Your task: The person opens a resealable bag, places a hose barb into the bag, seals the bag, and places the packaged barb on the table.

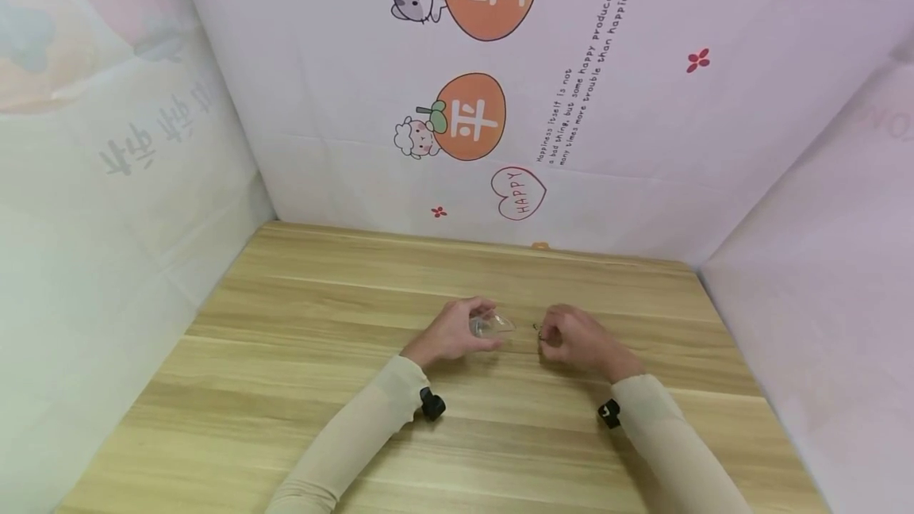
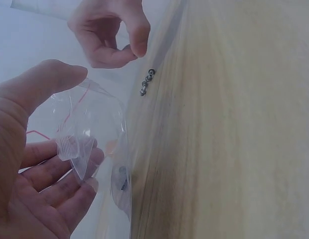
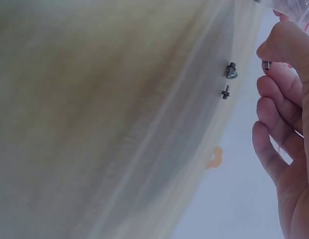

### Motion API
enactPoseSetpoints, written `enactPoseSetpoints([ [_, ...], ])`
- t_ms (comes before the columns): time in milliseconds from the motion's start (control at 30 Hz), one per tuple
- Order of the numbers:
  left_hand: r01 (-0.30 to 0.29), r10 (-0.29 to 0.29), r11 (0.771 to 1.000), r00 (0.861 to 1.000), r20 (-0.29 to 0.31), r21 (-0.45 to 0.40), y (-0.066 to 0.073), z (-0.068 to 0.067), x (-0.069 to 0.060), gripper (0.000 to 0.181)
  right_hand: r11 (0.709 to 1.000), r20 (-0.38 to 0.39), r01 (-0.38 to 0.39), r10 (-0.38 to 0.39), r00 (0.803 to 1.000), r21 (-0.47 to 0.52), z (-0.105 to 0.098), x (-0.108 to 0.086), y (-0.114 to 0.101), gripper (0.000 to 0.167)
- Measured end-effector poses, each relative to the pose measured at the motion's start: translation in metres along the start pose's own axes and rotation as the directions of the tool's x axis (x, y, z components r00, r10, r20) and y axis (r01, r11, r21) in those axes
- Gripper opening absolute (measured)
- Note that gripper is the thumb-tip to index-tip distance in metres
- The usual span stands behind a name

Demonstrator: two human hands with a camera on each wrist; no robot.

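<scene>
A clear plastic bag (image 1: 493, 325) (image 2: 102, 117) is held by my left hand (image 1: 457, 330) (image 2: 40, 154), its thumb on one side and fingers on the other. Small dark pieces (image 2: 123, 179) lie inside the bag's lower part. To the right, my right hand (image 1: 577, 342) (image 2: 112, 32) (image 3: 294, 99) pinches a small metal screw-like piece (image 3: 266, 64) between thumb and index finger. Beside that hand, several small metal pieces (image 2: 147, 82) (image 3: 231, 70) lie on the wooden table; one thin piece (image 3: 226, 92) sits slightly apart from the others.
The wood-grain table (image 1: 321, 300) extends around both hands. Printed white sheeting (image 1: 343, 101) rises behind its back edge, with more sheeting at the left and right sides. Black wrist cameras (image 1: 432, 404) are strapped at both sleeves.
</scene>
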State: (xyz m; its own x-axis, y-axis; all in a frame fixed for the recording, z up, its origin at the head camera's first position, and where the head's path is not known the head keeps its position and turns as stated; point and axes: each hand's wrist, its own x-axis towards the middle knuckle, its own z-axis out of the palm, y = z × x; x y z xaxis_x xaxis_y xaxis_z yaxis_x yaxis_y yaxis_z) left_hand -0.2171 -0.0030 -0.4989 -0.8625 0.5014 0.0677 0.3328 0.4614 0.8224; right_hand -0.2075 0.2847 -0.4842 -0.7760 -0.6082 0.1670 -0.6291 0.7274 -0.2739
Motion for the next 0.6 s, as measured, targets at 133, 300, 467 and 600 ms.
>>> enactPoseSetpoints([
  [133,-0.001,0.001,1.0,1.0,-0.001,0.005,0.0,0.0,0.0,0.069,1.0,-0.011,0.021,-0.022,1.0,-0.011,-0.004,0.003,-0.001,0.01],
  [300,-0.006,0.006,1.0,1.0,0.003,0.007,0.0,0.0,0.0,0.07,0.996,-0.033,0.08,-0.081,0.996,-0.033,-0.013,0.008,-0.006,0.012],
  [467,-0.014,0.014,1.0,1.0,0.014,-0.003,-0.001,-0.001,0.0,0.07,0.989,-0.072,0.137,-0.14,0.987,-0.045,-0.022,0.015,-0.012,0.015],
  [600,-0.015,0.015,1.0,1.0,0.016,-0.016,-0.002,-0.001,-0.001,0.069,0.986,-0.091,0.16,-0.163,0.982,-0.044,-0.028,0.023,-0.019,0.016],
])
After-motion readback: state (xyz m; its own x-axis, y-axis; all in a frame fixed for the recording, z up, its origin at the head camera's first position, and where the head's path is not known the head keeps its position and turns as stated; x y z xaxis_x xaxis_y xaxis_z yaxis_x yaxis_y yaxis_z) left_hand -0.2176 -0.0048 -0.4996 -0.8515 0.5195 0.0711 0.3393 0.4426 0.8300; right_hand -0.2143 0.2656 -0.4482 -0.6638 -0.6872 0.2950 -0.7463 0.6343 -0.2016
